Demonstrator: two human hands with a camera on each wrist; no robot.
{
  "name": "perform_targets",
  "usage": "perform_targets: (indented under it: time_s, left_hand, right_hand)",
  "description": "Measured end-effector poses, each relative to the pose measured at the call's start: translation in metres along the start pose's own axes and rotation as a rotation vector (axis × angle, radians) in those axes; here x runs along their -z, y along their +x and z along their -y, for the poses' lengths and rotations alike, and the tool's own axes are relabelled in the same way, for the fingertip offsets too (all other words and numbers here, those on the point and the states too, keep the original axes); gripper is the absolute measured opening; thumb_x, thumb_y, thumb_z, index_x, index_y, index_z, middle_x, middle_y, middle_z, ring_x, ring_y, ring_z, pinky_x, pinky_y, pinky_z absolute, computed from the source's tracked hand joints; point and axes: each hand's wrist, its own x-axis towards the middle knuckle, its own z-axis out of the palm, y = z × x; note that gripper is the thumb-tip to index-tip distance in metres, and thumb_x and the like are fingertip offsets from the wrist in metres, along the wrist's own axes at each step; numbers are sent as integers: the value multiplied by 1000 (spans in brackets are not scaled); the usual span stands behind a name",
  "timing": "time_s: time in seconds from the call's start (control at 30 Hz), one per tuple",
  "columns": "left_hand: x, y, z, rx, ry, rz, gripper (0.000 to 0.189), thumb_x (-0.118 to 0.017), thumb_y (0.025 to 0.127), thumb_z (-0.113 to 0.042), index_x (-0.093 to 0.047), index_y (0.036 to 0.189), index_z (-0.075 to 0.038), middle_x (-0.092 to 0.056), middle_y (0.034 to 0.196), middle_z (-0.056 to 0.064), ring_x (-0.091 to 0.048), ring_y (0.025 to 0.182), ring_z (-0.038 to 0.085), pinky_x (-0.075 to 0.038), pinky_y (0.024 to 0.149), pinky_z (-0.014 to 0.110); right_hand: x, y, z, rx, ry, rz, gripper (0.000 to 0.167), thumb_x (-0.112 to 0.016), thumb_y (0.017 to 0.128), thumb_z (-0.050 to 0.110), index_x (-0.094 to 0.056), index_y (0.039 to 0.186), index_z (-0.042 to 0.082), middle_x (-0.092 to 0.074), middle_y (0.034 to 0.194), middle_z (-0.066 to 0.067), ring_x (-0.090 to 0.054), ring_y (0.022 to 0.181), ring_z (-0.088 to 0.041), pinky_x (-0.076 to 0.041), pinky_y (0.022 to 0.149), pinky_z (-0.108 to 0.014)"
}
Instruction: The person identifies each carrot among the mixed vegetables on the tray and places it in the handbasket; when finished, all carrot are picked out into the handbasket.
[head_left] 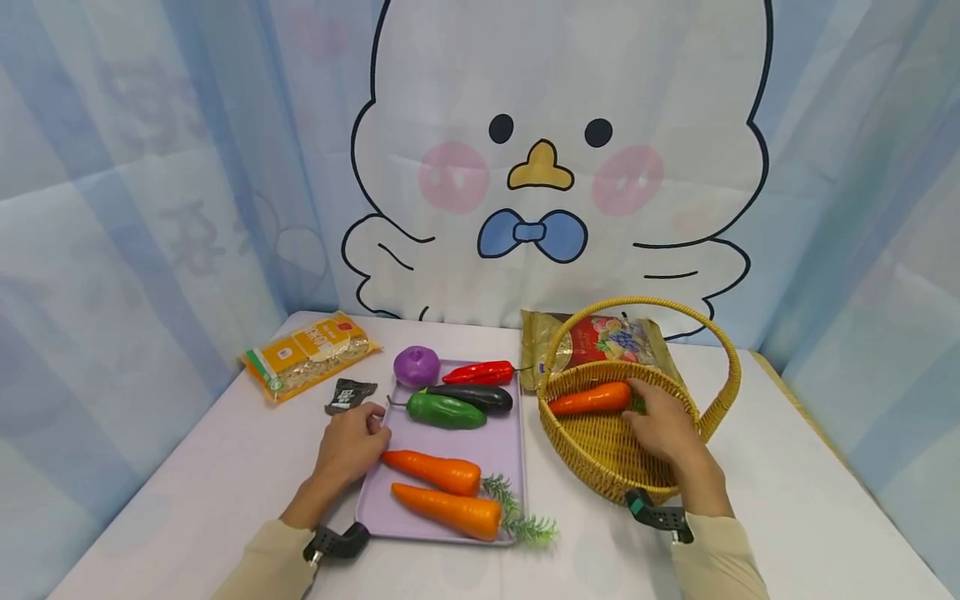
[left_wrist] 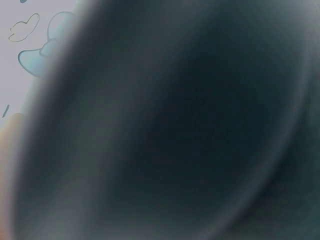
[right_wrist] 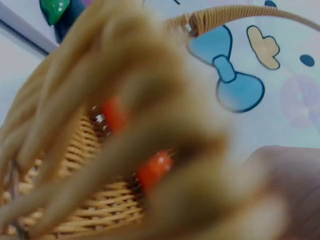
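My right hand (head_left: 662, 423) reaches into a yellow wicker basket (head_left: 581, 462) and pinches the leafy end of an orange carrot (head_left: 592, 398). In the right wrist view, blurred wicker covers most of that carrot (right_wrist: 154, 170). My left hand (head_left: 351, 443) rests by the left edge of a lilac tray (head_left: 420, 529), its fingers loosely bent. On the tray lie two carrots (head_left: 450, 510) with green tops, a green pepper (head_left: 447, 411), an eggplant (head_left: 480, 398), a red chili (head_left: 480, 372) and a purple onion (head_left: 417, 367). A dark blur fills most of the left wrist view.
Behind the basket lies a gold bag (head_left: 540, 333) with fruit printed on it. An orange and clear oat packet (head_left: 311, 354) sits at the back left, with a small black packet (head_left: 350, 395) just beyond my left hand. The basket's handle (head_left: 723, 350) arches above its bowl.
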Motion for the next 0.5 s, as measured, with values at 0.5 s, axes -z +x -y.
perform_targets:
  time_s: [0.5]
  left_hand:
    - [1,-2,-2,2,-4,5,30,-64,83,-13,-70,109,1,-58,72,2,-51,64,18,-39,62,32]
  right_hand:
    - [2,-22,55,98,38,142,53,-67,97,29,-57,137,-4,-67,113,-16,-61,93,-27,-53,82,-45]
